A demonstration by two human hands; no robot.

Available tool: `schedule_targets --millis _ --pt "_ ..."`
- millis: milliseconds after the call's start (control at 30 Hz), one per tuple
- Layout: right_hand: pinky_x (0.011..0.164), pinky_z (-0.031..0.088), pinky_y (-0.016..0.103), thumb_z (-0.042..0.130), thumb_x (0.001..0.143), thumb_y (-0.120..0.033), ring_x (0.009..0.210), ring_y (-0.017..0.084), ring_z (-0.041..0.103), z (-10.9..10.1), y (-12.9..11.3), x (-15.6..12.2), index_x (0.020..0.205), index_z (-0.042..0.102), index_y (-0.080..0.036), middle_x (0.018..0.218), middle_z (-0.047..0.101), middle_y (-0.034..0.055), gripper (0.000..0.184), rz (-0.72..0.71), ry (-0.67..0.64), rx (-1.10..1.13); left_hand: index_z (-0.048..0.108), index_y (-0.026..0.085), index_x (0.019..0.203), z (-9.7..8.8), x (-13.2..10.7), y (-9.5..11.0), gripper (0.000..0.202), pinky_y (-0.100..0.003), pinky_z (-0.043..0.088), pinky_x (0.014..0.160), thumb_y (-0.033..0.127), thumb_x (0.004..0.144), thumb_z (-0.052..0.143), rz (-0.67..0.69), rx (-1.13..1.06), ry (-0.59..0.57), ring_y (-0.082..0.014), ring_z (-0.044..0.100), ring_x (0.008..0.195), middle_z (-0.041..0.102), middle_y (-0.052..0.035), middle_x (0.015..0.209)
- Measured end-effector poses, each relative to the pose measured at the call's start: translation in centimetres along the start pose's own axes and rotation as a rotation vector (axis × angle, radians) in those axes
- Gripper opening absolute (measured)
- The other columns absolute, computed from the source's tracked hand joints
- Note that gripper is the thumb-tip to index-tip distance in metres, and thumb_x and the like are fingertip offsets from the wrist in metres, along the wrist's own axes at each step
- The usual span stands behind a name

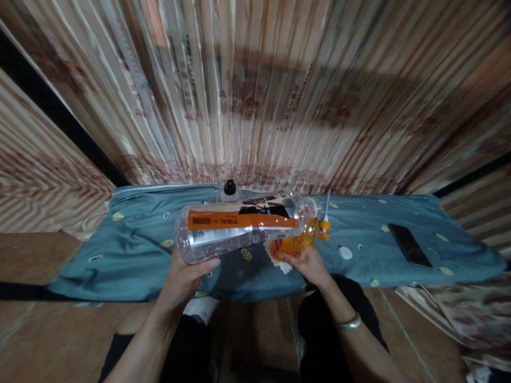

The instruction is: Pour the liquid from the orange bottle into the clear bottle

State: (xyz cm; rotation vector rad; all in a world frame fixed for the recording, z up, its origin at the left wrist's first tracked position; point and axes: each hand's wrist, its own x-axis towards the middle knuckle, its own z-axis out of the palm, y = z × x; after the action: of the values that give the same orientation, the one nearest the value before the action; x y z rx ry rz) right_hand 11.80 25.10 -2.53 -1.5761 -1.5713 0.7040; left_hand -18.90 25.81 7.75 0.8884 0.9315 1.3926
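Note:
My left hand (189, 279) is closed round the lower end of a large clear plastic bottle (239, 226) with an orange and silver label. The bottle lies almost level in the air, its mouth pointing right. In my right hand (309, 263) is a smaller see-through orange bottle (293, 244), tilted, its upper end close to the big bottle's mouth. Whether the two mouths touch I cannot tell. White tissue (283, 266) shows beneath the orange bottle. Just right of the mouths is an orange and white spray or pump top (325, 229) with a thin tube.
A teal patterned cloth (131, 239) covers the low surface before me. On it are a white round disc (345, 252), a dark phone (409, 244) at right, and a small black-topped container (229, 189) behind the big bottle. A striped curtain (259, 106) hangs along the back.

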Motion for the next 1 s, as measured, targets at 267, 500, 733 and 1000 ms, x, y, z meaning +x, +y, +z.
schedule_targets --millis 267,500,733,1000 --pt "0.101 0.060 0.050 0.087 0.075 -0.052 0.111 0.037 0.077 -0.18 -0.07 0.00 0.110 0.078 -0.023 0.115 0.083 0.0116 0.046 0.009 -0.012 0.001 0.080 0.019 0.091 -0.09 -0.04 -0.05 0.048 -0.038 0.062 0.094 0.015 0.046 0.092 0.004 -0.008 0.019 -0.0259 0.078 0.093 0.082 -0.0031 0.088" --pt "0.105 0.058 0.052 0.088 0.074 -0.053 0.113 0.037 0.077 -0.07 0.26 0.05 0.113 0.077 -0.022 0.119 0.082 0.0122 0.051 0.024 -0.004 0.007 0.077 0.020 0.079 -0.04 0.17 -0.05 0.036 -0.041 0.061 0.098 0.013 0.047 0.091 0.034 -0.014 0.003 -0.0281 0.079 0.095 0.079 -0.0007 0.077" --pt "0.109 0.055 0.054 0.086 0.076 -0.054 0.116 0.037 0.075 -0.15 -0.03 0.01 0.114 0.075 -0.022 0.123 0.080 0.0128 0.051 0.010 -0.005 0.018 0.078 0.019 0.093 0.09 0.16 0.07 0.045 -0.046 0.061 0.099 0.016 0.049 0.090 0.031 0.013 -0.018 -0.0300 0.079 0.094 0.081 -0.0030 0.082" --pt "0.108 0.057 0.053 0.087 0.074 -0.054 0.115 0.036 0.076 0.00 0.04 -0.08 0.120 0.074 -0.022 0.122 0.081 0.0125 0.057 0.012 0.028 0.034 0.079 0.019 0.096 0.09 0.17 0.06 0.049 -0.043 0.061 0.099 0.018 0.048 0.089 0.014 0.025 -0.007 -0.0297 0.079 0.097 0.083 -0.0062 0.095"
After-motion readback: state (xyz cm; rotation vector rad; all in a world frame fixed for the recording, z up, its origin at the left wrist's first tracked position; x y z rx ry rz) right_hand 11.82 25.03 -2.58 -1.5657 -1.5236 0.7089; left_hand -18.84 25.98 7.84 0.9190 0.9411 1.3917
